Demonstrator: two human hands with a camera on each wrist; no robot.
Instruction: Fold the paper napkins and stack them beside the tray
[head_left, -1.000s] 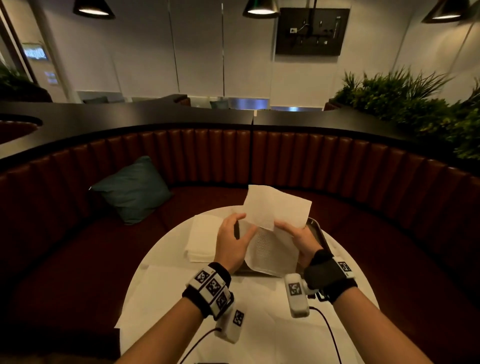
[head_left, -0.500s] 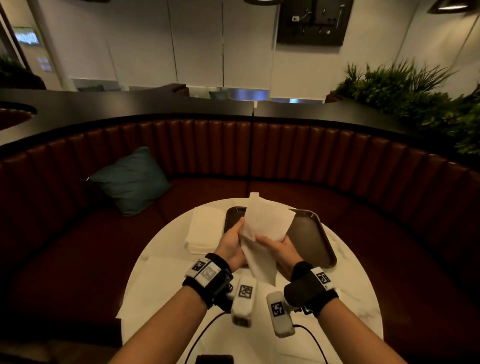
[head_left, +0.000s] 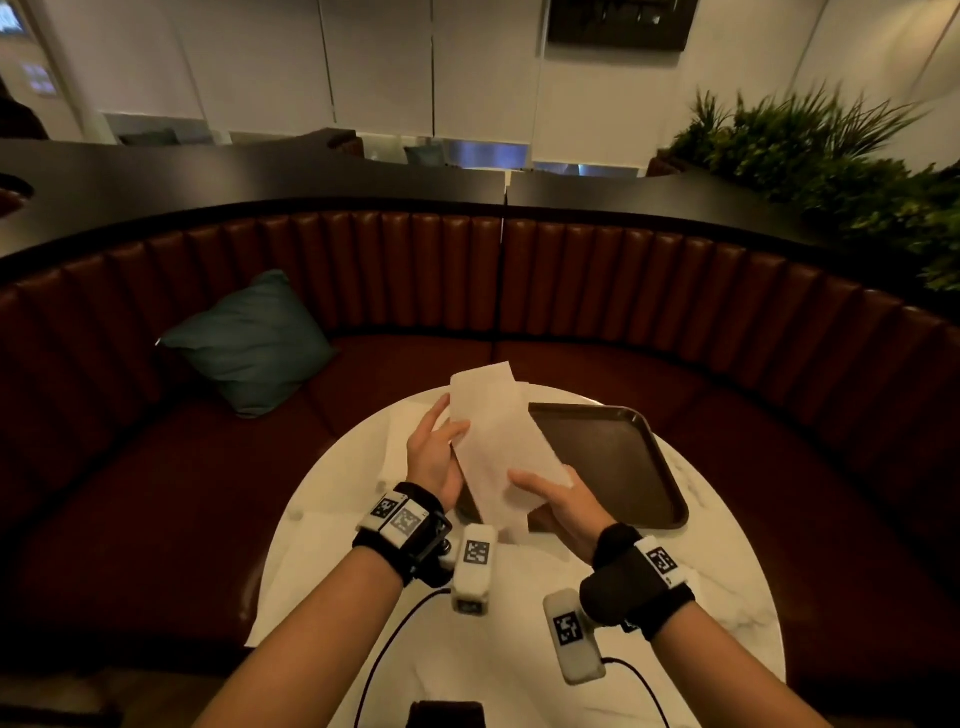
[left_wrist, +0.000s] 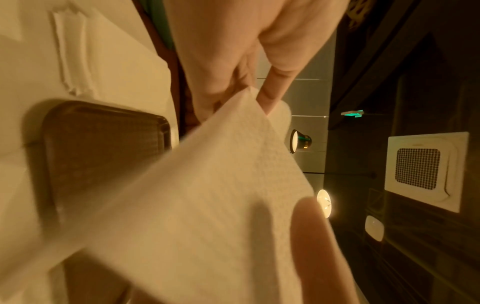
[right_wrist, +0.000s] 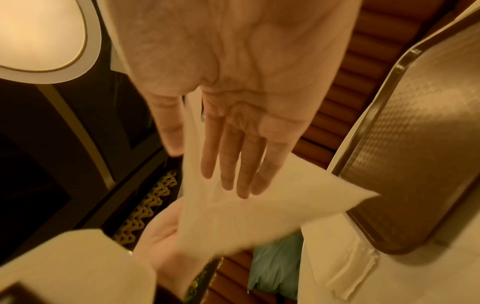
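A white paper napkin (head_left: 493, 447), folded into a long narrow strip, hangs in the air over the left edge of the dark brown tray (head_left: 613, 457). My left hand (head_left: 451, 423) pinches its upper part between thumb and fingers. My right hand (head_left: 540, 483) holds its lower end, thumb in front and straight fingers (right_wrist: 233, 174) behind the napkin (right_wrist: 246, 222). The left wrist view shows the napkin (left_wrist: 207, 205) close up above the tray (left_wrist: 98, 148). A stack of folded napkins (head_left: 395, 447) lies left of the tray, partly hidden by my left hand.
The round white marble table (head_left: 701, 597) stands inside a curved red-brown booth seat (head_left: 727, 338). A teal cushion (head_left: 249, 343) lies on the seat at the left. Plants (head_left: 831, 156) fill the back right. A dark object (head_left: 447, 714) sits at the table's near edge.
The napkin went from a wide open sheet to a narrow folded strip. My hands drew apart along it, the left toward the top and the right toward the bottom. The camera tilted down.
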